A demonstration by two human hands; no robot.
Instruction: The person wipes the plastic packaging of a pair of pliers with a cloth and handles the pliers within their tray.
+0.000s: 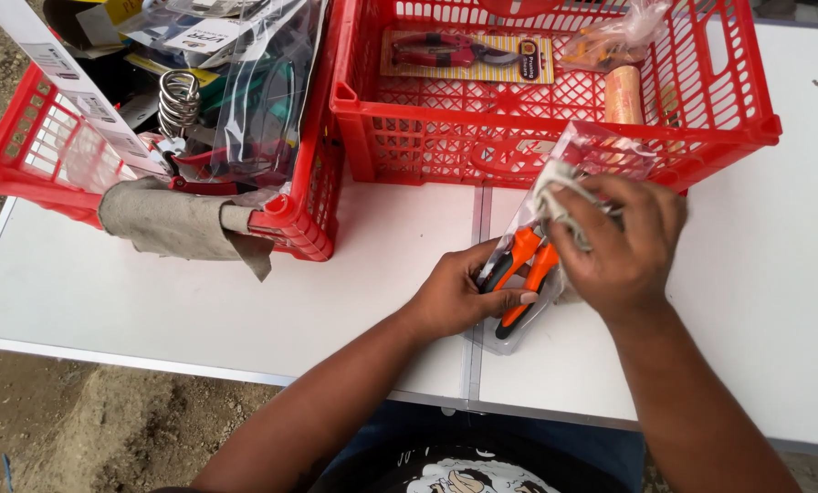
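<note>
1. Left hand (459, 297): one, palm down on the white table (199, 292). The fingers are curled and press on the lower end of one clear blister pack (511, 336); the thumb lies across the orange handles. The forearm enters from the bottom edge and runs up and to the right.

2. Right hand (623, 242): one, closed around one whitish cloth (555, 203). It holds the cloth against the upper part of the pack. The wrist is bent inward; the forearm enters from the lower right corner.

3. Pliers (526, 265): one pair, with two orange-and-black handles, sealed inside the pack. The pack lies on the table between the two hands, across the centre seam, with its upper end near the front wall of the right crate.

4. Red plastic crates: two, side by side at the far edge of the table.
   - Right crate (747, 128): holds one carded red-handled tool (464, 53), one tan roll (623, 96) and one clear bag (614, 36) with orange contents.
   - Left crate (290, 224): holds mixed packaged items and one metal coil spring (179, 100). The item count cannot be determined. One grey-brown cloth (167, 224) hangs over its front rim.

5. Bare soil (89, 429) is visible below the near edge of the table.
</note>
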